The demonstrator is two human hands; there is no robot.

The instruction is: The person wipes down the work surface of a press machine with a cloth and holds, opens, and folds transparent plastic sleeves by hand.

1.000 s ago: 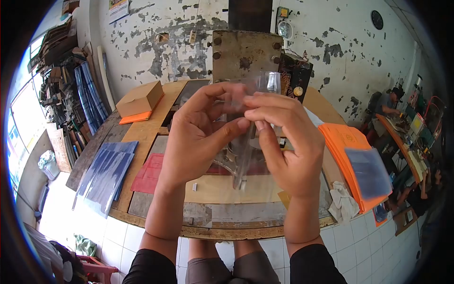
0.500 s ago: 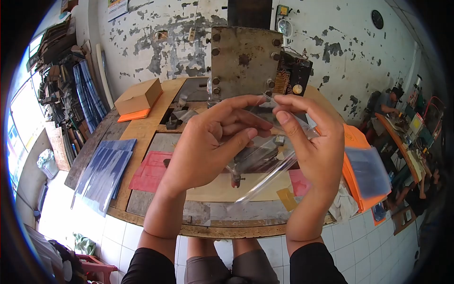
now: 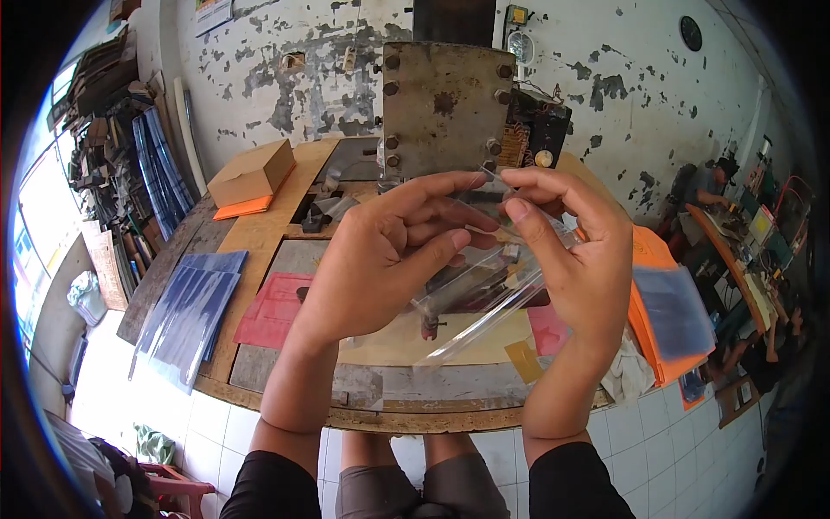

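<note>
A clear plastic sheet (image 3: 482, 322) is held up in front of me above the worktable, its lower edge catching the light. My left hand (image 3: 380, 259) grips its left side, with the index fingertip near the top edge and the thumb lower down. Opposite it, my right hand (image 3: 581, 246) pinches the sheet between thumb and fingers near the top corner. The two index fingertips are close together. The sheet is so transparent that I cannot make out its full outline or whether it has several layers.
A bolted metal press (image 3: 448, 108) stands behind my hands. Clear bluish plastic sheets (image 3: 190, 303) lie left, near a cardboard box (image 3: 252, 173). Orange folders (image 3: 644, 251) with a plastic stack (image 3: 674, 303) lie right. A pink sheet (image 3: 275, 311) is on the table. Another person (image 3: 713, 186) sits far right.
The lower edge of the plastic sheet has tilted slightly and the glare along it has shifted. Both hands keep nearly the same grip; the view has shifted a little.
</note>
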